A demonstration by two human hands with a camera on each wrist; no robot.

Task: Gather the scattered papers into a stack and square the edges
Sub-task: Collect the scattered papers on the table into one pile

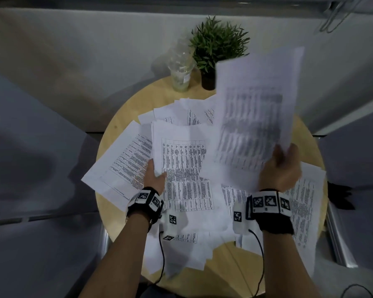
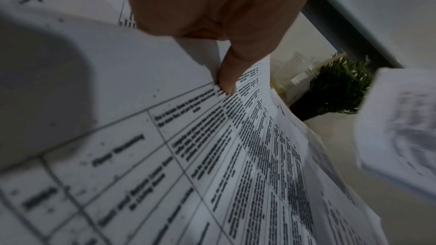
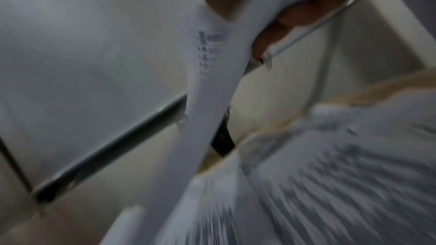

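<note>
Several white printed papers [image 1: 187, 211] lie scattered and overlapping on a round wooden table [image 1: 138, 100]. My right hand [image 1: 280, 168] grips a raised bunch of sheets [image 1: 256, 108] above the table's right side; it is blurred in the head view, and in the right wrist view the raised sheets [image 3: 212, 85] run between thumb and fingers. My left hand [image 1: 154, 178] pinches the left edge of a sheet printed with a table [image 1: 181, 160] at the middle of the pile. In the left wrist view the thumb [image 2: 227, 75] lies on top of that sheet [image 2: 188, 156], fingers hidden underneath.
A clear plastic cup [image 1: 180, 67] and a small potted plant [image 1: 215, 48] stand at the table's far edge. Grey panels surround the table. One sheet [image 1: 121, 164] overhangs the left rim, others [image 1: 306, 211] reach the right rim. Cables run from both wristbands toward me.
</note>
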